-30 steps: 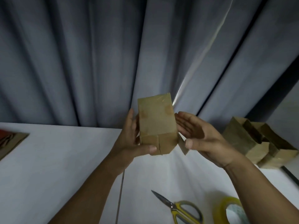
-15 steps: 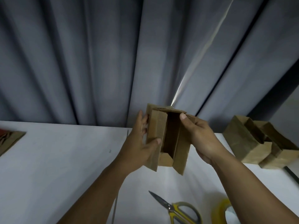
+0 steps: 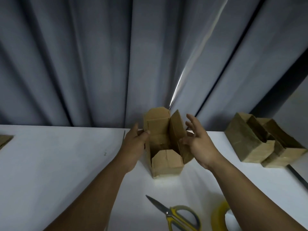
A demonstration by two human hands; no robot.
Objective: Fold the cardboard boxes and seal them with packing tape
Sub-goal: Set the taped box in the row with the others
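A small brown cardboard box (image 3: 165, 162) stands upright on the white table (image 3: 58, 164), its top flaps open. My left hand (image 3: 135, 144) holds its left wall, thumb over the rim. My right hand (image 3: 198, 144) hovers at the box's right side with fingers spread, touching little or nothing. A yellowish roll of packing tape (image 3: 220, 215) lies near the front edge, partly hidden behind my right forearm. Yellow-handled scissors (image 3: 176, 215) lie just left of the roll.
Two more open cardboard boxes (image 3: 260, 144) sit side by side at the right end of the table. A flat piece of cardboard (image 3: 5, 140) shows at the left edge. Grey curtains (image 3: 100, 64) hang right behind the table.
The box has been turned open side up and set down on the table. My right hand has let go of it and opened; the left hand stays on it.
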